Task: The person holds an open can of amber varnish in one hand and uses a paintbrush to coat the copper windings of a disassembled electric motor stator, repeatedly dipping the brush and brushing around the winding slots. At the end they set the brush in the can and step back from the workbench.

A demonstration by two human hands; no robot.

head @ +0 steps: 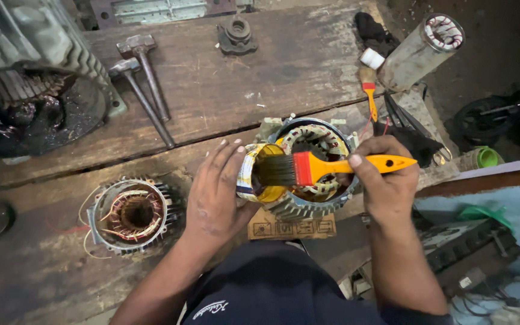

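A paintbrush with an orange handle is being gripped by the right hand, its long axis level, bristles pointing left over a tin being clasped by the left hand. A brown cardboard label is lying beneath a motor stator.

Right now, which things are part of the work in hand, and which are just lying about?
In use:
left hand holding the can
right hand holding the orange brush
stator under the brush

Lying about:
two hammers
second stator
spare brush
cylindrical stator
big motor housing
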